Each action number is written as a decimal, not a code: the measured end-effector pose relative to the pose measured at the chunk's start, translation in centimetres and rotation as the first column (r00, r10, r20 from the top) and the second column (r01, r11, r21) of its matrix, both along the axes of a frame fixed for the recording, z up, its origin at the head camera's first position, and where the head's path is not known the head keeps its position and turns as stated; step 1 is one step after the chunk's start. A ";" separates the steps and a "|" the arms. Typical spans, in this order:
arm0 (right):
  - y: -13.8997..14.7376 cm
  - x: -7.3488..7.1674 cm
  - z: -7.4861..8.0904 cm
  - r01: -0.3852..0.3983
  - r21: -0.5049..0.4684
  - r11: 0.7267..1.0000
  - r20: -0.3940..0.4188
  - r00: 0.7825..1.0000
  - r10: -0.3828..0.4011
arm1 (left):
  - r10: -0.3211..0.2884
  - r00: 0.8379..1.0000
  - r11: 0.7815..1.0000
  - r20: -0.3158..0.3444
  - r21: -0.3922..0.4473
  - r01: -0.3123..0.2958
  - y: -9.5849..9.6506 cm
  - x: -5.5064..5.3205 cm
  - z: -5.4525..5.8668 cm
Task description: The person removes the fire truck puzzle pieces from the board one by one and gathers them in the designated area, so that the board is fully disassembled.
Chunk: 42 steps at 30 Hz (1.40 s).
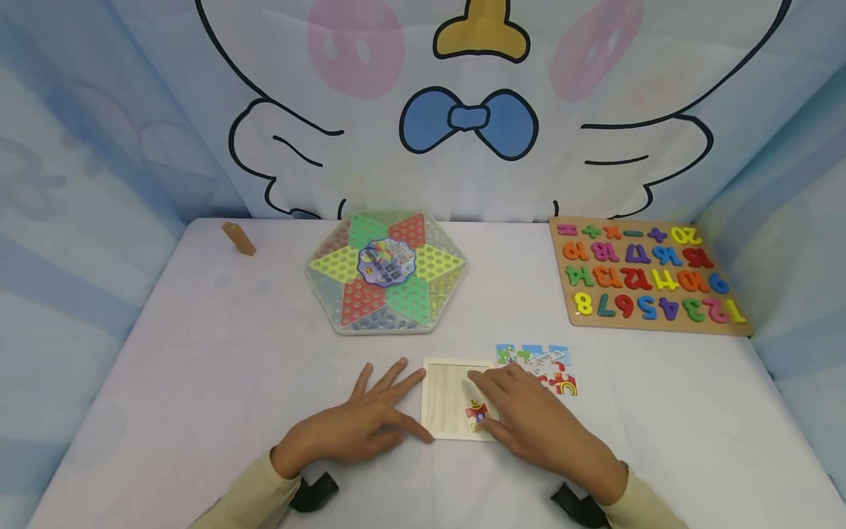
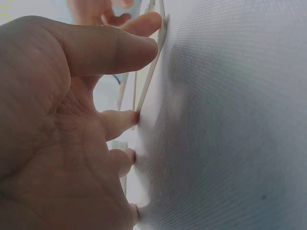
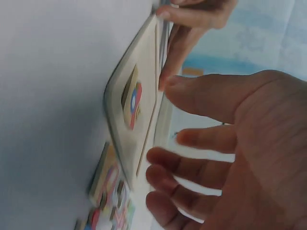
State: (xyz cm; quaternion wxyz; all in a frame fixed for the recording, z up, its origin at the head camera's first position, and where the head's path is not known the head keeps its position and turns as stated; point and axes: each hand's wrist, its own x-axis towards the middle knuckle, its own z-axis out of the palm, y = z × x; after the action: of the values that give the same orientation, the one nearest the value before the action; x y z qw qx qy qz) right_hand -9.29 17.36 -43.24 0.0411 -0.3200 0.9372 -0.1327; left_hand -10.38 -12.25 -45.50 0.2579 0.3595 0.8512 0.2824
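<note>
A shallow wooden puzzle tray (image 1: 443, 397) lies in front of me, with one printed jigsaw piece (image 1: 476, 414) near its lower right corner. My left hand (image 1: 360, 426) spreads its fingers at the tray's left side, the thumb at the lower left corner and the index fingertip near the upper one. Over the tray's right side hovers my right hand (image 1: 538, 422), fingers loosely bent. In the right wrist view the jigsaw piece (image 3: 133, 100) sits slightly tilted in the tray, apart from that hand's fingers. More colourful jigsaw pieces (image 1: 555, 358) lie together just beyond the right hand, which partly covers them.
A hexagonal board game (image 1: 386, 305) in clear packaging lies behind the tray. At the back right is a wooden number board (image 1: 637, 294) with coloured digits. One small wooden block (image 1: 239, 239) stands at the back left. A printed curtain (image 1: 469, 176) closes off the table's far side.
</note>
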 end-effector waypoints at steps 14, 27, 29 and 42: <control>-1.8 1.6 -0.4 0.067 0.146 0.987 0.012 0.998 -0.069 | 0.004 1.000 1.000 -0.010 0.001 -0.004 0.0 0.0 -0.2; -1.7 1.5 -0.8 0.200 -0.039 0.979 0.105 0.975 -0.195 | 0.010 1.000 1.000 -0.002 -0.001 -0.010 0.1 0.1 -0.1; -1.9 1.4 -0.8 0.226 -0.074 0.971 0.137 0.967 -0.215 | 0.010 1.000 1.000 -0.005 -0.002 -0.010 0.1 0.1 -0.1; -2.1 1.1 -1.2 0.250 -0.279 0.927 0.239 0.953 -0.185 | 0.010 1.000 1.000 0.007 -0.001 -0.010 0.1 0.0 -0.1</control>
State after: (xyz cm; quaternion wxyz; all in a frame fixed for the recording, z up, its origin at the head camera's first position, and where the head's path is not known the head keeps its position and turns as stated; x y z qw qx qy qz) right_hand -8.17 15.26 -44.43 0.0738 -0.2004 0.9255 -0.3127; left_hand -10.34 -12.13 -45.55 0.2598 0.3543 0.8520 0.2847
